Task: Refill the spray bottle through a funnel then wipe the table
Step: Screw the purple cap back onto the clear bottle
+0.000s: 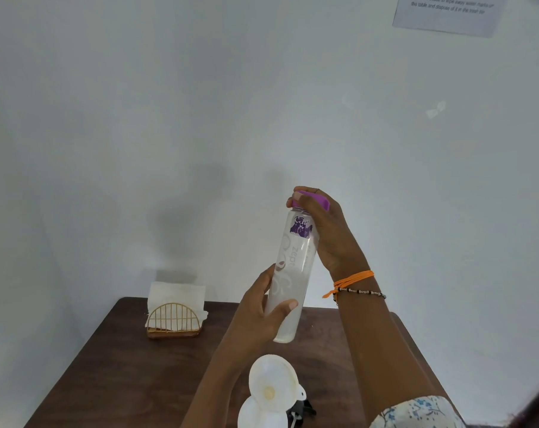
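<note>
A napkin holder (173,321) stood on the worktop (113,366), left of the water bottle (293,273). My left hand (262,316) gripped that bottle's lower body, its fingers wrapped round it. Below it, the white funnel (273,386) sat in the spray bottle (256,417). My right hand (327,230) clasped the bottle's purple cap (316,200).

Left hand (263,307) grips a bottle's (293,267) body, raised right hand (327,233) curls over its cap (316,200)

Water bottle (293,273) held above my tabletop (113,366), funnel (273,386) on spray bottle (262,415) near edge, napkin holder (173,321) far left, wall behind.
</note>
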`<state>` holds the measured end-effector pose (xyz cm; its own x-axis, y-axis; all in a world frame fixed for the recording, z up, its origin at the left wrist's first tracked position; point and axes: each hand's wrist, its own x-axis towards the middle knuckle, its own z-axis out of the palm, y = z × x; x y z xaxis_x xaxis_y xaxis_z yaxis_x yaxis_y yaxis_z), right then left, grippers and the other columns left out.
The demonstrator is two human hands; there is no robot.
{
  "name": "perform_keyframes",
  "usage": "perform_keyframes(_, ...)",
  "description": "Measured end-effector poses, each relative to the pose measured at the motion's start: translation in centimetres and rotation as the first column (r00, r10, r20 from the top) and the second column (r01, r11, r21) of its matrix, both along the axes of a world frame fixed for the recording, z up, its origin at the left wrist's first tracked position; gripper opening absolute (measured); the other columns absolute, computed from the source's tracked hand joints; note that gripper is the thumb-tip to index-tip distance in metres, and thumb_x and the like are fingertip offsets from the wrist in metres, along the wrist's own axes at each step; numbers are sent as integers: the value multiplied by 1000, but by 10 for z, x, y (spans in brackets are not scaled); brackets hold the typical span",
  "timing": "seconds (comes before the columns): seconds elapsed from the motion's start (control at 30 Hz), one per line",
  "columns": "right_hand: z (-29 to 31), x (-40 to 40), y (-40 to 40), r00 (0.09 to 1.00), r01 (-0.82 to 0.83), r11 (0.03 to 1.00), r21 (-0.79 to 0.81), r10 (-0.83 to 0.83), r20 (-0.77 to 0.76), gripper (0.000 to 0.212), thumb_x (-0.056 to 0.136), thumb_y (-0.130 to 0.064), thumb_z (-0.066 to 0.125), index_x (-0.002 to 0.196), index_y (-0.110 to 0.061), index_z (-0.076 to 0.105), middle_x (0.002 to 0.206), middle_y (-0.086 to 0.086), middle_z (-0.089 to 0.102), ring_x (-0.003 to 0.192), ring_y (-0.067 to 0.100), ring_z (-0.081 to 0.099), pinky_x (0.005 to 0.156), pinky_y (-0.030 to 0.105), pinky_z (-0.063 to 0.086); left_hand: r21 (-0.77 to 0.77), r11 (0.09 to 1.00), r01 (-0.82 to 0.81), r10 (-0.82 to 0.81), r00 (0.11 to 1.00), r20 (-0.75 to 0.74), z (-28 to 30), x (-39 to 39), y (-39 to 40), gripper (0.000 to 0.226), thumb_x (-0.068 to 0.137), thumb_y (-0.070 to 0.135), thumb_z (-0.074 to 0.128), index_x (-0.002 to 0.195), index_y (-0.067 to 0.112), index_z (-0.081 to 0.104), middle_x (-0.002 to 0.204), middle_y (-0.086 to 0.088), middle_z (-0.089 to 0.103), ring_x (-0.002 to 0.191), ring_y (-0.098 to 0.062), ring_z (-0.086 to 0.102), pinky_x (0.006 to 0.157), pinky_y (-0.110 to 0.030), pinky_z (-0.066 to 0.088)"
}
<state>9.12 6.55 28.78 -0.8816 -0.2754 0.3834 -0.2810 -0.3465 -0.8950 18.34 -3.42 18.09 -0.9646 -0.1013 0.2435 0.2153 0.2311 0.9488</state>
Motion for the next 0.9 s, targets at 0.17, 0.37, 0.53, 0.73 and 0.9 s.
perform_keyframes(0.17,-1,-1,-5,992,121,992,18,-122,38,17,85,-13,63,100,-5,60,81,5,65,69,10,63,62,16,51,-96,988,-122,119,992,-39,0,-4,10,50,90,24,54,131,34,28,131,10,40,112,-7,42,99,-31,43)
perform_keyframes(0.37,-1,-3,-9,975,212,976,49,-215,57,24,84,-19,66,104,-7,59,83,5,65,70,10,64,60,14,51,-161,969,-189,175,980,-92,-4,-9,11,56,89,36,54,135,36,23,140,11,36,122,-9,41,104,-35,40)
perform_keyframes(0.53,-5,-4,-6,989,147,977,154,-140,-51,28,85,-22,65,111,-13,60,110,5,62,90,11,60,71,16,50,-91,959,-270,262,960,-96,-6,-18,-3,58,85,28,62,126,42,23,140,10,37,115,1,30,106,-32,34)
perform_keyframes(0.73,-27,-23,-11,984,158,911,381,-113,-137,30,80,-18,70,109,-20,62,106,-6,61,90,4,56,67,10,48,-100,976,-194,204,974,99,-29,-38,-31,57,85,27,63,133,36,32,144,4,39,127,-15,42,103,-36,40)
perform_keyframes(0.9,-76,-47,-28,980,178,807,563,-95,-174,38,74,-16,76,108,-22,62,108,-5,62,93,10,57,72,10,47,-72,977,-199,212,899,383,-73,-48,-54,61,85,28,64,139,27,34,148,2,35,130,-17,41,103,-34,37)
